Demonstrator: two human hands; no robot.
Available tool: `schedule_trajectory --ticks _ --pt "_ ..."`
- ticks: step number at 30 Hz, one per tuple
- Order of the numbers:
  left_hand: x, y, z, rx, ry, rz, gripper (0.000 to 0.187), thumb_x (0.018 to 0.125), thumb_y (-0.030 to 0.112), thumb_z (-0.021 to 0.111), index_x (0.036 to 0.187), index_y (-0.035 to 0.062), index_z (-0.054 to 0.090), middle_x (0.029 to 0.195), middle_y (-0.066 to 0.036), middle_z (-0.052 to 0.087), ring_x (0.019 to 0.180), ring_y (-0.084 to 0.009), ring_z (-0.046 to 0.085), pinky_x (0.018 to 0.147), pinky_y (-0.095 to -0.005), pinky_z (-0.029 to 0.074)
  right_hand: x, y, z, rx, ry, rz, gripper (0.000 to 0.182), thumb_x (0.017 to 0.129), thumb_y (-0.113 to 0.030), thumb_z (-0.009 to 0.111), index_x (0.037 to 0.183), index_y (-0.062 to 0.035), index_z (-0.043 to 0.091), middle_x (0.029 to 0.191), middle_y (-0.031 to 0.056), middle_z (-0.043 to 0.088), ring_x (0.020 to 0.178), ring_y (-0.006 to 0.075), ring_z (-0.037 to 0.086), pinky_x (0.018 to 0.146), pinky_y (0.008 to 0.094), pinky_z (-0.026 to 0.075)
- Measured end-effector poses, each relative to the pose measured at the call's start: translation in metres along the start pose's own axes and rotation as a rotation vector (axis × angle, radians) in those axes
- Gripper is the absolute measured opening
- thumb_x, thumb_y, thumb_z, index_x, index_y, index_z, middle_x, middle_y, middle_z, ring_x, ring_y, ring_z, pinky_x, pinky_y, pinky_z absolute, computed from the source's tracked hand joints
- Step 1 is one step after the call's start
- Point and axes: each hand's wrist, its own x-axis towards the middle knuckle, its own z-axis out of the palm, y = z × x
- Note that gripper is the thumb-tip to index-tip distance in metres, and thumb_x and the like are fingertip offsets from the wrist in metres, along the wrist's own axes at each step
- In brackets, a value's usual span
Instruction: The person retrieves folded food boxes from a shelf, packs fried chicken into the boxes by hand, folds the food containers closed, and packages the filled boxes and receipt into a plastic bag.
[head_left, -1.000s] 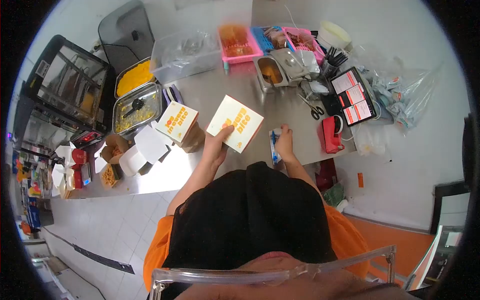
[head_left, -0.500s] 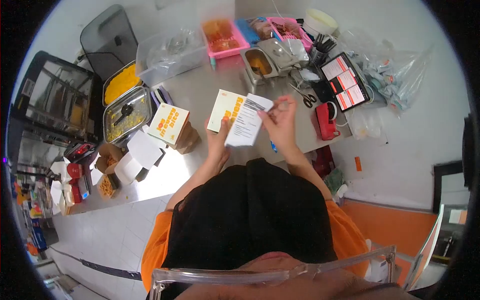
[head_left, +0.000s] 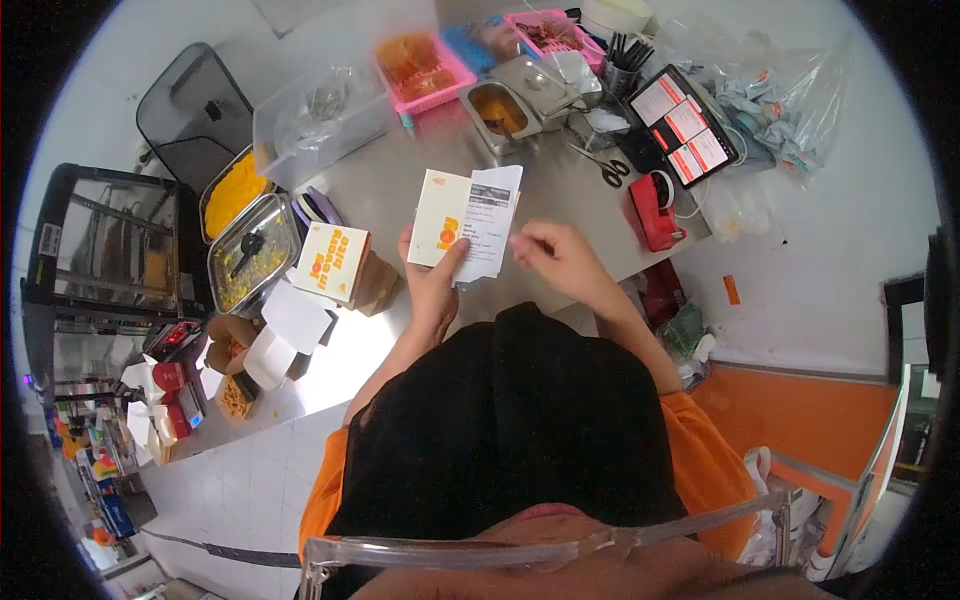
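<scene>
My left hand [head_left: 432, 285] grips a white food box [head_left: 440, 205] with orange lettering. Its thumb presses a printed receipt [head_left: 490, 220] against the box's right side. The receipt hangs upright and covers part of the lettering. Just right of the paper is my right hand [head_left: 570, 262], its fingers curled together and apart from the receipt. What lies inside those fingers, if anything, is hidden. A second lettered box [head_left: 332, 262] stands on the steel table to the left, next to a brown paper container [head_left: 376, 284].
Opened cartons [head_left: 268, 355] and a fries box [head_left: 237, 398] stand at the table's left. Behind are a tray of yellow food [head_left: 236, 195], a metal tray [head_left: 262, 255], and a pink basket [head_left: 440, 95]. Scissors [head_left: 606, 170], a tablet [head_left: 683, 125] and a red tape dispenser [head_left: 655, 215] lie right.
My right hand has let go of the receipt's corner and curled its fingers, a little lower. The receipt has turned more upright against the box. The whole view has shifted slightly.
</scene>
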Motion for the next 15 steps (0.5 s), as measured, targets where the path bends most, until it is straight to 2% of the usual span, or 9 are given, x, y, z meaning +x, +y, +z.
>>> schedule_trajectory --ticks 3,4,6,9,12,15 --pt "-0.002 0.000 0.002 0.050 -0.028 0.047 0.064 0.074 -0.007 0.064 0.122 0.0087 0.026 0.114 -0.012 0.044 0.105 -0.0217 0.049 0.086 -0.0334 0.045 0.004 -0.006 -0.001 -0.343 -0.043 0.108 0.035 0.087 -0.026 0.057 0.066 0.0016 0.058 0.054 0.0001 0.052 0.052 0.0086 0.050 0.050 0.0228 0.039" --pt "-0.002 0.000 0.003 0.068 -0.041 0.063 0.064 0.074 -0.007 0.064 0.123 0.0088 0.025 0.114 -0.012 0.045 0.105 -0.0218 0.049 0.086 -0.0335 0.045 0.004 -0.005 -0.004 -0.279 -0.069 0.157 0.034 0.086 -0.026 0.059 0.065 0.0007 0.058 0.052 -0.0002 0.052 0.051 0.0083 0.049 0.049 0.0226 0.038" --pt "-0.001 0.001 0.000 -0.002 -0.084 -0.033 0.061 0.076 -0.005 0.063 0.124 0.0065 0.028 0.113 -0.012 0.047 0.104 -0.0226 0.051 0.086 -0.0344 0.046 0.005 0.001 -0.012 -0.151 -0.125 0.246 0.034 0.084 -0.026 0.062 0.062 -0.0010 0.059 0.049 -0.0010 0.051 0.048 0.0077 0.048 0.046 0.0222 0.036" --pt "-0.011 0.012 0.007 -0.140 -0.126 -0.215 0.052 0.079 -0.002 0.061 0.123 0.0019 0.034 0.114 -0.014 0.051 0.103 -0.0240 0.054 0.088 -0.0362 0.046 0.005 0.012 -0.022 0.068 -0.224 0.374 0.031 0.078 -0.032 0.069 0.068 -0.0032 0.062 0.055 -0.0003 0.055 0.051 0.0073 0.049 0.047 0.0211 0.036" --pt "-0.022 0.014 0.014 -0.271 -0.189 -0.396 0.044 0.082 0.003 0.059 0.121 -0.0024 0.040 0.115 -0.015 0.054 0.104 -0.0250 0.056 0.090 -0.0374 0.046 0.005 0.070 -0.007 0.196 -0.113 0.171 0.038 0.072 -0.043 0.073 0.074 -0.0056 0.065 0.058 0.0036 0.057 0.052 0.0079 0.048 0.047 0.0259 0.036" --pt "-0.027 0.011 0.022 -0.317 -0.204 -0.531 0.043 0.083 0.006 0.059 0.120 -0.0039 0.041 0.116 -0.015 0.054 0.106 -0.0251 0.055 0.093 -0.0375 0.045 -0.009 0.079 0.006 0.841 -0.153 0.025 0.046 0.070 -0.042 0.074 0.096 -0.0063 0.062 0.075 0.0041 0.061 0.066 0.0070 0.053 0.051 0.0244 0.038"
